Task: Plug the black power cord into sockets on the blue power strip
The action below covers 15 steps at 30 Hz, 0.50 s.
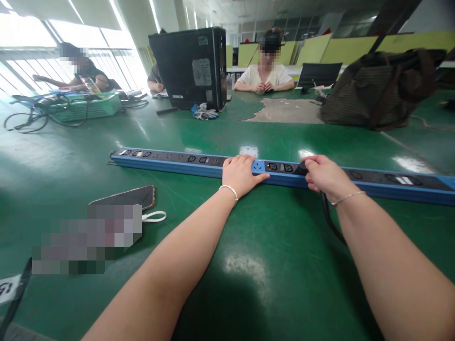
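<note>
Power strip (284,179) meets view's right edge; phone (137,197) apart.

A passage runs between phone (139,196) and power strip (284,180) — left forearm (174,258) rightward.

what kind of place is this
Probably an office or shared workroom: low yellow-green partitions stand at the back, a black computer tower sits on the green table, and a long power strip lies in front.
</note>
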Available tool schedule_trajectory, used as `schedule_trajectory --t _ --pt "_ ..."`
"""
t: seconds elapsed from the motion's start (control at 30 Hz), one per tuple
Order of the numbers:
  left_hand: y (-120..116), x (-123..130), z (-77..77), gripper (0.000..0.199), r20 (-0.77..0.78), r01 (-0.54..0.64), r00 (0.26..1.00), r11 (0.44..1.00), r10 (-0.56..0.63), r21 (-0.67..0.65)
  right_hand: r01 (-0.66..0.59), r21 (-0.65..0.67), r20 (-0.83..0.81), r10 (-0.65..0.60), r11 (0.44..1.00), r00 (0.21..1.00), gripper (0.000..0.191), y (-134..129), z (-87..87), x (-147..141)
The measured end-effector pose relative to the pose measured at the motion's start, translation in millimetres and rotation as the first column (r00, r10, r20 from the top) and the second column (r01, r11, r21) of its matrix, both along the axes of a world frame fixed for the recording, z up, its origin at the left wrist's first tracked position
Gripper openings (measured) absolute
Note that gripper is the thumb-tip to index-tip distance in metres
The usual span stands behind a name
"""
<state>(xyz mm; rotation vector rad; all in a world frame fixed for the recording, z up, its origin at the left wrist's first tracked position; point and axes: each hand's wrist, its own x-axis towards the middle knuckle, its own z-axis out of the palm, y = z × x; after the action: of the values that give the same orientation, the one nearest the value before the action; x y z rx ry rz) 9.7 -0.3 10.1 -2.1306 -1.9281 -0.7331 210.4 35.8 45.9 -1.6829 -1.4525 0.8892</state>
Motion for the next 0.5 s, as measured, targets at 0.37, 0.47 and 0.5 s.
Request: schedule_trajectory --t 0.37,0.47,0.5 --pt "-0.8 0.7 2.2 0.061 0.003 0.003 1.000 0.999 -0.003 -0.033 -0.024 -0.062 0.044 0.026 0.998 0.999 0.026 0.4 5.2 -0.4" --pt "0.0 -0.1 0.4 0.061 0.013 0.007 1.000 1.000 -0.007 -0.019 -0.031 -0.096 -0.056 0.025 0.995 0.998 0.026 -3.1 6.6 -2.6" --pt "0.3 -0.5 -0.1 0.061 0.013 0.011 1.000 1.000 -0.011 -0.016 -0.034 -0.109 -0.071 0.026 0.994 0.997 0.027 -3.9 7.7 -3.3"
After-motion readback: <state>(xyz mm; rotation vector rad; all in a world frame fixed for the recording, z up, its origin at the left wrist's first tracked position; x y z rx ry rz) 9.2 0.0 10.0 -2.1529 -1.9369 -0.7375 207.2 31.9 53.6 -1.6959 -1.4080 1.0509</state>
